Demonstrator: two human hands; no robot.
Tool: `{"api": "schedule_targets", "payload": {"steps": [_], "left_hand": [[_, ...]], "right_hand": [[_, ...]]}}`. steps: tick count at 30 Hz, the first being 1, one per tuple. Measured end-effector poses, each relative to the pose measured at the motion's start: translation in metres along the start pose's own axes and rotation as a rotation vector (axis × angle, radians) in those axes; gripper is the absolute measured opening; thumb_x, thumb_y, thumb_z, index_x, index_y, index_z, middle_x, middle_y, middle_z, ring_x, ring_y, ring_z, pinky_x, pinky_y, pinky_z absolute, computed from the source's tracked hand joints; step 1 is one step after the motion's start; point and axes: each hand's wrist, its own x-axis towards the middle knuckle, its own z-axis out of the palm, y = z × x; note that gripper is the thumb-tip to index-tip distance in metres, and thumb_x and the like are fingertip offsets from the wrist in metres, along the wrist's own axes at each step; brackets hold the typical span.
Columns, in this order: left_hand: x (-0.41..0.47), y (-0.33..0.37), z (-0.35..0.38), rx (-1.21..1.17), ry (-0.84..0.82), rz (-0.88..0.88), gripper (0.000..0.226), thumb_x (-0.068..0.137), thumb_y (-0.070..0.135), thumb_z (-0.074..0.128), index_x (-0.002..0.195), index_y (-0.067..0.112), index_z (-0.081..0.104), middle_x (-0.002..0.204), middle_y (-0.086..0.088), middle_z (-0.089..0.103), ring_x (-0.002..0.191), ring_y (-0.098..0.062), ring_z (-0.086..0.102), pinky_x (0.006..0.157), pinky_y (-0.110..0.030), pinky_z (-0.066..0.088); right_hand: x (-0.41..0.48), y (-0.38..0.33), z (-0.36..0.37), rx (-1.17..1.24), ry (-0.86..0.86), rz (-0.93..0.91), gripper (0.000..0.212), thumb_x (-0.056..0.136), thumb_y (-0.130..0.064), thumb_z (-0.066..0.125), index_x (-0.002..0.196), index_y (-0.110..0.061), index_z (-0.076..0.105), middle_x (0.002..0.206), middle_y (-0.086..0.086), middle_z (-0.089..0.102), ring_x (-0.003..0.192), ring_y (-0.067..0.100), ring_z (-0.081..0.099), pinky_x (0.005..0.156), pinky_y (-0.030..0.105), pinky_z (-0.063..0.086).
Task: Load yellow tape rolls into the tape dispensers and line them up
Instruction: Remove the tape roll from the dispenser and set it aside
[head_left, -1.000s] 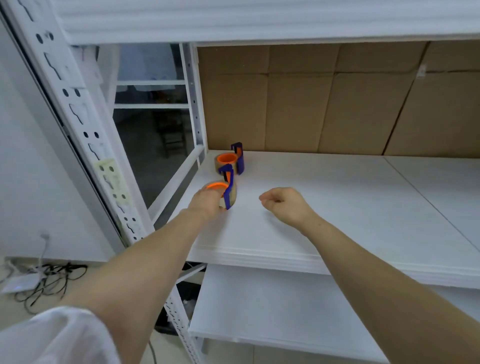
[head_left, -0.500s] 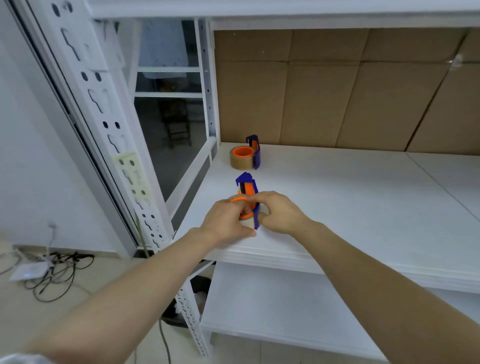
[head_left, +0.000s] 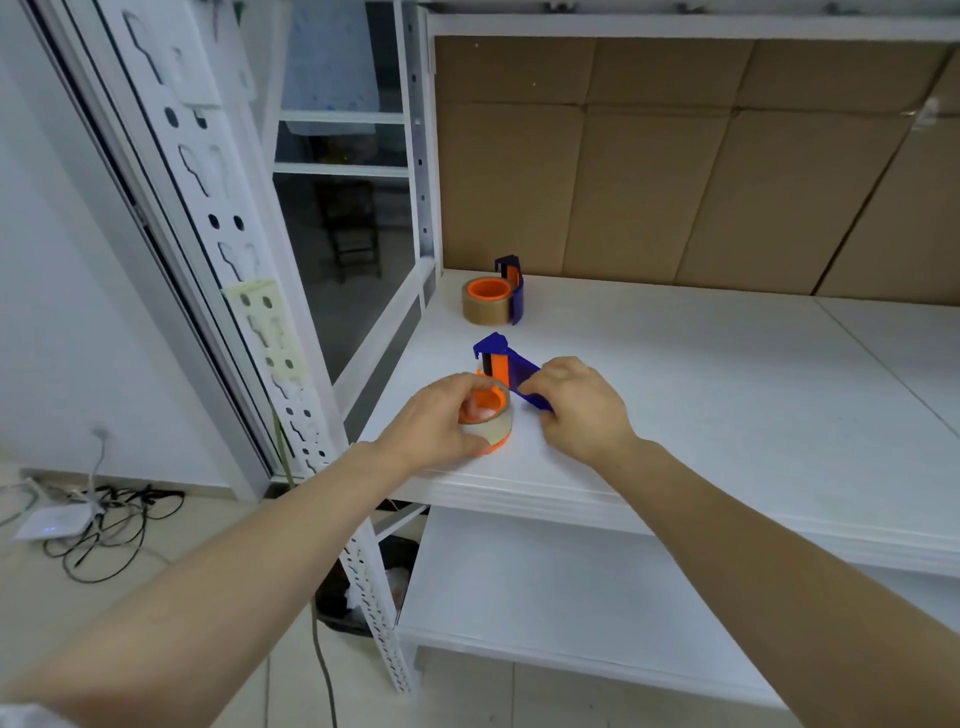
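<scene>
Gripping dispenser (head_left: 500, 368) beside shelf edge (head_left: 519, 487)

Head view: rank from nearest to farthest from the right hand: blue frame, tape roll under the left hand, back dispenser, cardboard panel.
1. The blue frame, pinched by the right hand.
2. The tape roll, just left, gripped by the left hand.
3. The back dispenser, at the shelf's rear left.
4. The cardboard panel, behind the shelf.

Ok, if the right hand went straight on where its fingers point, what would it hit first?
The right hand pinches the blue dispenser frame; beyond it, probably the tape roll in the left hand, though depth is unclear.
</scene>
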Motion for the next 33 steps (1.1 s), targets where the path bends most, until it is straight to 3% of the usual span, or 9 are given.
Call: {"api": "schedule_targets", "payload": {"steps": [4, 6, 10, 13, 16, 19, 25, 30, 33], "left_hand": [[-0.005, -0.002, 0.008, -0.135, -0.031, -0.168, 0.13, 0.062, 0.02, 0.084, 0.149, 0.018, -0.012, 0.156, -0.006, 0.002, 0.146, -0.022, 0.007, 0.112, -0.029, 0.021], [-0.007, 0.0, 0.01, -0.253, -0.047, -0.303, 0.134, 0.064, 0.013, 0.084, 0.146, 0.018, -0.022, 0.155, -0.007, 0.0, 0.144, -0.022, 0.014, 0.11, -0.027, 0.023], [-0.002, -0.002, 0.007, -0.423, -0.082, -0.283, 0.077, 0.088, 0.048, 0.057, 0.148, 0.03, 0.013, 0.129, -0.004, 0.048, 0.11, -0.022, 0.052, 0.099, -0.041, 0.042], [-0.005, -0.006, 0.007, -0.545, -0.073, -0.286, 0.058, 0.092, 0.051, 0.046, 0.141, 0.022, 0.032, 0.119, -0.009, 0.057, 0.097, -0.024, 0.058, 0.077, -0.042, 0.056], [-0.008, -0.021, 0.013, -0.546, 0.003, -0.322, 0.108, 0.073, 0.015, 0.079, 0.15, 0.019, 0.004, 0.146, -0.01, 0.038, 0.129, -0.023, 0.046, 0.095, -0.026, 0.042], [-0.008, -0.032, 0.016, -0.561, -0.104, -0.307, 0.13, 0.065, 0.007, 0.084, 0.149, 0.017, -0.015, 0.147, -0.005, 0.033, 0.136, -0.022, 0.038, 0.104, -0.026, 0.034], [-0.006, -0.027, 0.017, -0.512, -0.013, -0.32, 0.129, 0.065, 0.015, 0.085, 0.149, 0.021, -0.012, 0.147, -0.005, 0.037, 0.133, -0.024, 0.042, 0.107, -0.034, 0.037], [-0.008, -0.023, 0.012, -0.49, -0.064, -0.318, 0.128, 0.068, 0.01, 0.08, 0.147, 0.024, -0.019, 0.136, 0.0, 0.038, 0.116, -0.023, 0.052, 0.077, -0.035, 0.056], [-0.005, -0.01, 0.0, -0.34, 0.054, -0.246, 0.114, 0.071, 0.016, 0.074, 0.15, 0.019, -0.008, 0.157, -0.006, 0.009, 0.145, -0.024, 0.014, 0.112, -0.038, 0.026]], "right_hand": [[0.009, -0.016, 0.005, 0.233, -0.141, -0.05, 0.066, 0.075, -0.017, 0.07, 0.135, -0.019, 0.041, 0.14, 0.003, 0.046, 0.13, 0.022, 0.041, 0.103, 0.038, 0.042], [0.02, -0.024, 0.009, 0.268, -0.239, 0.017, 0.085, 0.069, -0.021, 0.078, 0.14, -0.016, 0.031, 0.143, 0.003, 0.04, 0.132, 0.023, 0.039, 0.106, 0.038, 0.04], [0.035, -0.031, 0.02, 0.306, -0.333, 0.113, 0.097, 0.064, -0.026, 0.082, 0.142, -0.018, 0.025, 0.142, 0.002, 0.041, 0.131, 0.025, 0.039, 0.103, 0.036, 0.041], [0.039, -0.033, 0.023, 0.298, -0.346, 0.131, 0.097, 0.067, -0.027, 0.08, 0.144, -0.019, 0.022, 0.145, 0.002, 0.038, 0.132, 0.024, 0.037, 0.102, 0.035, 0.04], [0.041, -0.033, 0.023, 0.29, -0.345, 0.148, 0.1, 0.064, -0.03, 0.082, 0.144, -0.02, 0.022, 0.145, 0.002, 0.037, 0.131, 0.024, 0.038, 0.099, 0.035, 0.041], [0.043, -0.035, 0.022, 0.336, -0.309, 0.203, 0.103, 0.06, -0.034, 0.083, 0.143, -0.023, 0.024, 0.142, 0.002, 0.037, 0.128, 0.024, 0.04, 0.095, 0.034, 0.044], [0.042, -0.043, 0.019, 0.428, -0.268, 0.257, 0.097, 0.061, -0.032, 0.082, 0.141, -0.025, 0.028, 0.141, 0.002, 0.035, 0.126, 0.025, 0.04, 0.093, 0.035, 0.046], [0.036, -0.038, -0.006, 0.845, -0.053, 0.279, 0.074, 0.066, -0.024, 0.081, 0.131, -0.02, 0.045, 0.128, 0.003, 0.047, 0.113, 0.018, 0.051, 0.084, 0.023, 0.048], [0.033, -0.025, -0.022, 1.042, 0.034, 0.411, 0.051, 0.067, -0.025, 0.081, 0.11, -0.017, 0.056, 0.121, 0.005, 0.057, 0.096, 0.015, 0.058, 0.069, 0.018, 0.05]]}}
